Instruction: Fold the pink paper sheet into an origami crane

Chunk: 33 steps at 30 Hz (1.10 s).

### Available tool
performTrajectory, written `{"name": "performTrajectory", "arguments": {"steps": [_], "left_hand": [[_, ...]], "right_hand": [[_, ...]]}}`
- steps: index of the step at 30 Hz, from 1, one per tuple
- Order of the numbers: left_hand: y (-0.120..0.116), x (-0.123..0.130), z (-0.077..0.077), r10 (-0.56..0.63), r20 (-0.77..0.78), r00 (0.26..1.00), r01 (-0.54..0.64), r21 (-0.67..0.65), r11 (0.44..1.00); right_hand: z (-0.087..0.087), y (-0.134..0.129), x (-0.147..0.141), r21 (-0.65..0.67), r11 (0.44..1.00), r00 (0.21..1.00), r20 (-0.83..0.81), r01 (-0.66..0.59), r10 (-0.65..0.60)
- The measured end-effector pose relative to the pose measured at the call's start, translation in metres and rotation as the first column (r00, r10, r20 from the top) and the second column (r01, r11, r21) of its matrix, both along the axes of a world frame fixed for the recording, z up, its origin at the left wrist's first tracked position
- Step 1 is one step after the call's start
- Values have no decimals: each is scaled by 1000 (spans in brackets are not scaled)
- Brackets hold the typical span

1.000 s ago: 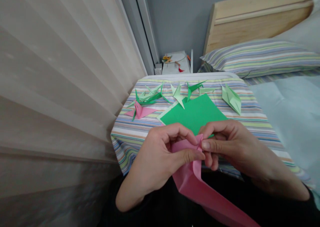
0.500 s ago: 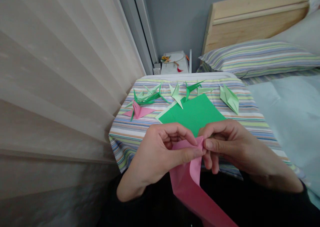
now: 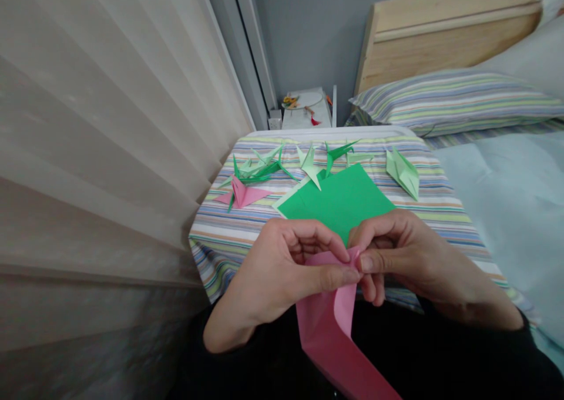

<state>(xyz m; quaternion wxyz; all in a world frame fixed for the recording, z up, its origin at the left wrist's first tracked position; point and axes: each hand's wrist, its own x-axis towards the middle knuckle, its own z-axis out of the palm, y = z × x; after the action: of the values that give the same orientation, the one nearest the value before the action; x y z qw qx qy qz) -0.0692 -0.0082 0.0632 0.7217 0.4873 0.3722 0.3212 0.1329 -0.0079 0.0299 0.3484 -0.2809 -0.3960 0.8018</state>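
Head view, left hand and right hand pinching pink origami paper, close together

**Pink sheet pinched at its folded peak**

The pink origami sheet was bent over in a soft curl, its upper edge rising to a small peak at the fingers of the left hand and right hand. Its long free end hung toward 6 o'clock and ran out of view.
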Motion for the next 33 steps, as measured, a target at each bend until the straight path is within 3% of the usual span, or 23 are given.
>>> {"name": "performTrajectory", "arguments": {"steps": [9,16,21,24,28,33], "left_hand": [[0,-1,-4,-6,-40,999,7,15,1000],[-3,3,-7,80,-120,989,-57,188,981],[-1,5,-8,39,-91,995,-28,118,993],[0,3,-8,23,-84,996,-15,98,995],[2,2,-6,42,-115,993,-28,119,992],[3,2,-7,74,-92,993,-64,110,992]], "right_hand": [[8,-5,-1,-38,998,997,64,56,-53],[9,-7,-4,-6,983,969,170,181,-178],[12,-9,-5,21,979,958,207,200,-200],[12,-8,-6,77,967,943,217,242,-253],[8,-4,-8,212,911,891,219,354,-397],[14,-6,-7,284,919,906,245,273,-345]]}}
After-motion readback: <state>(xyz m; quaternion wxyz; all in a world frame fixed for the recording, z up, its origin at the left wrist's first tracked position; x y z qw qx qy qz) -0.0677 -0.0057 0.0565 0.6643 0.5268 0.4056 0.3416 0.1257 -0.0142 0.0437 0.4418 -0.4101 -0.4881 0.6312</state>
